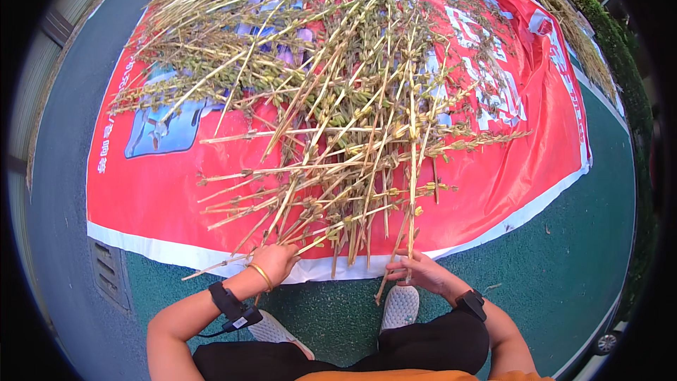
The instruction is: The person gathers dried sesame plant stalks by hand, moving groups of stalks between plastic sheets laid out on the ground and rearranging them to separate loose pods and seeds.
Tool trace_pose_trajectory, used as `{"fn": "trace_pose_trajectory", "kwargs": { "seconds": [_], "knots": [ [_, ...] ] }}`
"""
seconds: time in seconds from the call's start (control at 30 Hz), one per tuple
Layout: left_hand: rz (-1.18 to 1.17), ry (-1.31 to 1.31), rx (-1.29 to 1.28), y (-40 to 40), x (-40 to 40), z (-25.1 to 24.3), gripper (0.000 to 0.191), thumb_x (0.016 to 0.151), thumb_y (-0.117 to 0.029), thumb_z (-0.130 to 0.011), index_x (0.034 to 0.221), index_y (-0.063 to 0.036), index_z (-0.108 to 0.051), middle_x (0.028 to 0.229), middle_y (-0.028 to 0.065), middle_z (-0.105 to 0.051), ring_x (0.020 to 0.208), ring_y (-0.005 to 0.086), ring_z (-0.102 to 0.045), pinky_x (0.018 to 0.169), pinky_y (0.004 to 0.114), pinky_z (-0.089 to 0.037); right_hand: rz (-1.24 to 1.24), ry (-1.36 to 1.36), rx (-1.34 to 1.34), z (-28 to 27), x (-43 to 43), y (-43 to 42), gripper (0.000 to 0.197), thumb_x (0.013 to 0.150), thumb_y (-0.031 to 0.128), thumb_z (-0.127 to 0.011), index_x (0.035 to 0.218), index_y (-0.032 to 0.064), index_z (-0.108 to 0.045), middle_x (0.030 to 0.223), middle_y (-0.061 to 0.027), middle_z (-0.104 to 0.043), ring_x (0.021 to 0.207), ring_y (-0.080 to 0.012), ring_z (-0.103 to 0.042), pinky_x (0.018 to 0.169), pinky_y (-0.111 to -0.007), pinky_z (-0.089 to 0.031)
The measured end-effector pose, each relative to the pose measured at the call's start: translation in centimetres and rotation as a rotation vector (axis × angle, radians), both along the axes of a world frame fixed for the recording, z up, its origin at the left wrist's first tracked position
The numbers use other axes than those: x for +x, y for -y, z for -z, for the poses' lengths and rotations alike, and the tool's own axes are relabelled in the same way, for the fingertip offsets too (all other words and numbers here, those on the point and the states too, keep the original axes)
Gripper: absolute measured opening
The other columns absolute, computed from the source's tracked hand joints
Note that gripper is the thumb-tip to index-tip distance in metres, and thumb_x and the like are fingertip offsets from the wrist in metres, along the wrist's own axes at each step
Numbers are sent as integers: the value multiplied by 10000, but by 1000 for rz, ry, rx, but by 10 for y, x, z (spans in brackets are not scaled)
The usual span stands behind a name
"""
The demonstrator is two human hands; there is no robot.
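Observation:
A large heap of dried plant stalks with seed pods lies spread over a red printed banner sheet with a white edge. My left hand, with a bracelet at its wrist, is closed around stalk ends at the sheet's near edge, left of centre. My right hand holds the lower end of a long upright stalk between its fingers, and a second stalk end passes by them. Black straps with small devices sit on both forearms.
Green ground borders the sheet, and my shoes stand just before its near edge. A drain grate lies at the left. More dried stalks lie at the upper right beside a hedge. A car wheel shows at the lower right.

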State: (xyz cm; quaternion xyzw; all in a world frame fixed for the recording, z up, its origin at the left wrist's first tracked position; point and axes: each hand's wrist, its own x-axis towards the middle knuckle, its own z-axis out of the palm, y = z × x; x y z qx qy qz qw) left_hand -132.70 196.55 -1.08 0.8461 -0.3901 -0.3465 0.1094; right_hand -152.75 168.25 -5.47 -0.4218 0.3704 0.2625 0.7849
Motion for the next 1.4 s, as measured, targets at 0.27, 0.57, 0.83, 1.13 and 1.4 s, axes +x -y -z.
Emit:
{"fn": "trace_pose_trajectory", "kwargs": {
  "seconds": [0.27, 0.57, 0.83, 1.13, 1.4],
  "knots": [
    [100, 187, 122, 1, 28, -32, 192, 816, -282, -516, 785, -94, -531, 664, 109, -574, 660, 324, -572, 540, 443, -439, 412, 110, -299, 4, 0, 38, 209, 823, 267, -598, 774, 94, -491, 537, 52, -415, 427, -44, -372, 380, -191, -291],
    [178, 149, 267, 21, 42, -116, 177, 829, -244, -501, 770, -80, -530, 629, 125, -559, 603, 337, -560, 520, 431, -442, 434, 45, -357, 16, -36, 59, 318, 858, 417, -501, 776, 111, -469, 590, 30, -452, 411, -37, -354, 340, -176, -220],
    [213, 88, 339, 45, 12, -82, 175, 835, -245, -480, 828, -74, -517, 670, 137, -591, 650, 352, -581, 560, 462, -453, 323, 155, 411, 33, 20, 14, 303, 872, 223, -519, 1124, 85, -423, 721, -13, -485, 583, -57, -427, 407, -181, -275],
    [141, 85, 325, 34, 22, -138, 170, 818, -229, -498, 778, -67, -530, 644, 153, -571, 634, 343, -571, 556, 450, -450, 327, 165, 323, 6, 35, 31, 425, 845, 361, -527, 1165, 105, -414, 996, -83, -579, 807, -140, -579, 506, -172, -398],
    [158, 81, 247, 27, 12, -102, 142, 814, -200, -503, 806, -67, -552, 697, 150, -581, 663, 340, -575, 584, 435, -461, 423, 253, 414, 26, 70, 26, 278, 812, 116, -490, 1088, 86, -473, 895, -38, -553, 766, -158, -564, 619, -291, -476]
  ]
}}
